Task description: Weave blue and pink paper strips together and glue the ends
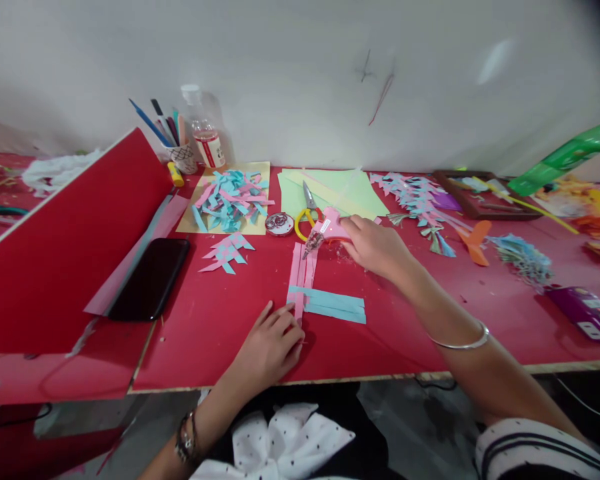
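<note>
My right hand (375,245) is closed around a pink hot glue gun (334,225), its nozzle pointing down and left over the upper part of some pink paper strips (310,267). Blue paper strips (336,305) cross the pink ones and stretch out to the right. My left hand (276,340) lies with its fingers extended at the lower left end of the pink strips, fingertips touching the paper. Just behind the nozzle are yellow-handled scissors (305,217) and a small round tin (279,225). To the left sits a woven pink and blue paper piece (227,252).
Cut strips (233,200) are heaped on a yellow sheet. A black phone (150,280) leans beside a red board (80,253) on the left. Woven pieces (410,197), a brown tray (485,193), a green bottle (565,157) and a purple box (583,313) occupy the right.
</note>
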`<control>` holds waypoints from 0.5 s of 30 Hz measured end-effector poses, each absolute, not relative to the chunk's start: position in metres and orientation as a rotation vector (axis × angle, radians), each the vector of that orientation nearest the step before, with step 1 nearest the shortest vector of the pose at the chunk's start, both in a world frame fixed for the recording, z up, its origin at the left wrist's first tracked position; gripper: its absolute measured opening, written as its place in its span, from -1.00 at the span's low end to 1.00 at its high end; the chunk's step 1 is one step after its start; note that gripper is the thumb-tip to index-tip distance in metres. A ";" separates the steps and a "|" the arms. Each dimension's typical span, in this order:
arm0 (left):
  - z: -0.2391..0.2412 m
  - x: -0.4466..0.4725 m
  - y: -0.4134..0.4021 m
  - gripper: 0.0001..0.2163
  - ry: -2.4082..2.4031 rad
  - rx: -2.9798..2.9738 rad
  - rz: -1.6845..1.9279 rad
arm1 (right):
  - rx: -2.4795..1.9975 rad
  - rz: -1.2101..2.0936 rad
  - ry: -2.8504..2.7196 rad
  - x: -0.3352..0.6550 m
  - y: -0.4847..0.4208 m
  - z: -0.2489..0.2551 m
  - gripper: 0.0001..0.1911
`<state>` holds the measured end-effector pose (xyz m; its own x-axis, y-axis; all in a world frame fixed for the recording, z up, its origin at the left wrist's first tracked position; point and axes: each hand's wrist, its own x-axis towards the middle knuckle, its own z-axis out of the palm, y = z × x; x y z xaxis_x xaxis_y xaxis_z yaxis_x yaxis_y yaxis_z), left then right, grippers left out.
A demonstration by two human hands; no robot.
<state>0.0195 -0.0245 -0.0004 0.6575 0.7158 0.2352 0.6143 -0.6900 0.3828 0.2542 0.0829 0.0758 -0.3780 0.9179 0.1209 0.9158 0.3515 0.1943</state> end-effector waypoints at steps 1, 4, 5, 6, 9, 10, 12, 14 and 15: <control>-0.001 0.020 -0.025 -0.88 1.070 2.606 0.538 | 1.745 0.368 2.567 0.254 0.083 0.076 -0.66; 0.000 0.019 -0.025 -0.88 1.067 2.604 0.519 | 1.750 0.396 2.518 0.251 0.085 0.077 -0.64; 0.000 0.019 -0.025 -0.89 1.068 2.603 0.514 | 1.755 0.407 2.499 0.250 0.086 0.077 -0.64; 0.000 0.019 -0.025 -0.89 1.069 2.602 0.513 | 1.758 0.416 2.482 0.250 0.086 0.078 -0.63; 0.001 0.019 -0.025 -0.88 1.075 2.604 0.514 | 1.765 0.427 2.453 0.248 0.088 0.079 -0.62; 0.001 0.019 -0.025 -0.88 1.076 2.605 0.510 | 1.764 0.429 2.451 0.248 0.089 0.079 -0.63; 0.000 0.019 -0.025 -0.88 1.074 2.605 0.498 | 1.765 0.435 2.451 0.247 0.090 0.079 -0.63; 0.000 0.019 -0.025 -0.88 1.072 2.605 0.490 | 1.772 0.452 2.449 0.248 0.092 0.079 -0.64; 0.000 0.019 -0.025 -0.88 1.072 2.604 0.489 | 1.776 0.463 2.448 0.248 0.092 0.078 -0.64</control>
<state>0.0187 -0.0251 -0.0004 0.6670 0.7175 0.2008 0.6216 -0.6845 0.3808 0.2476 0.0923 0.0784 -0.3238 0.9397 0.1099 0.9150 0.2815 0.2891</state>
